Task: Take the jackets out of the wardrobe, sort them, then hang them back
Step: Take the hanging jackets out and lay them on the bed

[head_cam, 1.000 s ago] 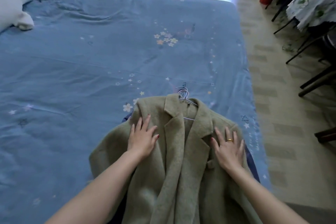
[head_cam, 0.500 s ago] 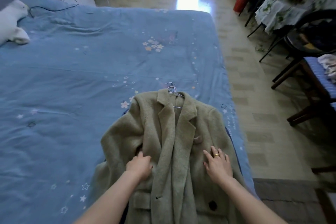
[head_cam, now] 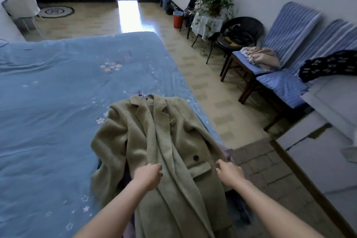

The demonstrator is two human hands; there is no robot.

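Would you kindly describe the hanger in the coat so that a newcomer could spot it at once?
Start at the blue bed and find the olive-green coat lying at its near right corner. At the coat's collar, a thin wire hanger pokes out onto the bedding. It is the only bare metal there, slim and silvery against the fuzzy fabric.

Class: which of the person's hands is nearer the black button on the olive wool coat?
Right. The right hand lies just right of and below the black button; the left hand sits farther left, across the front edge.
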